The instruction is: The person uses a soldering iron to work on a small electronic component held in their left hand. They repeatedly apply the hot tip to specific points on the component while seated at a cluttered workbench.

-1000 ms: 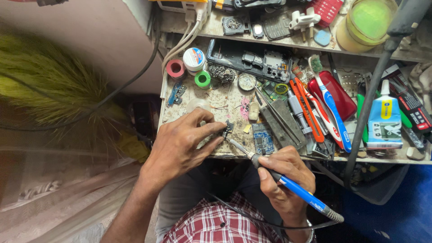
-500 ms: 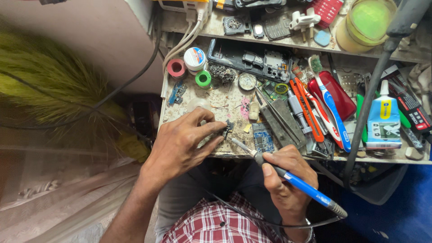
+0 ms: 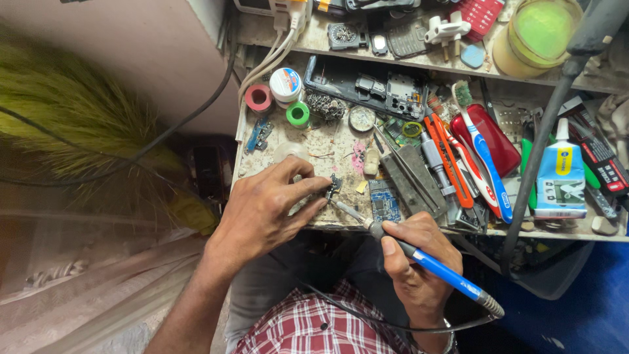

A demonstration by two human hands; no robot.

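Between both hands, small part (image 3: 334, 187), soldering iron (image 3: 419, 257) tip touching

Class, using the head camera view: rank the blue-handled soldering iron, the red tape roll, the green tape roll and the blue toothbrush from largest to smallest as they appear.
1. blue-handled soldering iron, though it lies nearest the camera
2. blue toothbrush
3. red tape roll
4. green tape roll, only slightly smaller than the red

Free room: a bare patch of the surface (image 3: 327, 141) ahead of the left hand (image 3: 265, 210). Obstacles: tape rolls (image 3: 259, 98) behind, grey block (image 3: 409, 180) and orange-handled tools (image 3: 449, 157) to the right (tightly packed); black lamp arm (image 3: 537, 157) crosses overhead.
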